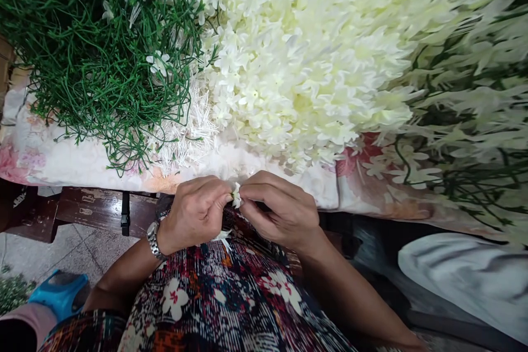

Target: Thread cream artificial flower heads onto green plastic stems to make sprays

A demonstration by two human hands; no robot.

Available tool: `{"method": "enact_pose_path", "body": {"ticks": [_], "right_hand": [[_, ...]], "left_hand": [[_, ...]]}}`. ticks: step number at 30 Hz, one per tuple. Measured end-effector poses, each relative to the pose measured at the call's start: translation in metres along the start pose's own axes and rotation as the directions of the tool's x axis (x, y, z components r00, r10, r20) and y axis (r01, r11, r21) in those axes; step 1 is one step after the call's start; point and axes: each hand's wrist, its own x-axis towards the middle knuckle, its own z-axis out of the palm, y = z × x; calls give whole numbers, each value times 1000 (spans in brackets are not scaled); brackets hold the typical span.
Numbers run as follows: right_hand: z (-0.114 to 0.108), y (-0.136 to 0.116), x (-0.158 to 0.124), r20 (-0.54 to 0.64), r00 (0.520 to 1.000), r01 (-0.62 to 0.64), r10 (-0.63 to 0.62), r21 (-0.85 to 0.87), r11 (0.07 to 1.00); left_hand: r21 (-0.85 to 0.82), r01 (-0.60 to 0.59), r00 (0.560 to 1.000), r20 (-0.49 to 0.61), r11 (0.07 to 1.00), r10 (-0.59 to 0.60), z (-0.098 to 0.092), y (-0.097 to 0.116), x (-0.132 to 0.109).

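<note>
My left hand [197, 212], with a metal watch [153, 239] on its wrist, is closed in a pinch at one side of a small white artificial flower [236, 196]. From the other side my right hand [282, 209] pinches the same flower between thumb and forefinger. The two hands almost meet, just in front of the cushioned edge and above my lap. White petals [223, 237] show beneath my left hand; whether that hand holds them, I cannot tell. In front of the hands lies a big heap of pale yellow-white artificial flowers [301, 71].
Green plastic stems [107, 66] are piled at the left, beside a bunch of thin white stamens [185, 137]. A flower-patterned cloth [82, 159] lies under the heaps. More flowered stems [470, 137] spread on the right. A blue stool [60, 289] stands on the floor, lower left.
</note>
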Motion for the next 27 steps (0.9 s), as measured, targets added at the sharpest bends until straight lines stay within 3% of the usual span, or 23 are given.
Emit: {"method": "enact_pose_path", "body": {"ticks": [17,27], "right_hand": [[4,6,-3,64,998,-18,19,-18,1000],[8,7,-3,33,999,-33,33,-13,999]], "left_hand": [[9,-59,996,-73,998,59,9,-11,0],[10,-26,997,-68,1000,27,12,-12,1]]}}
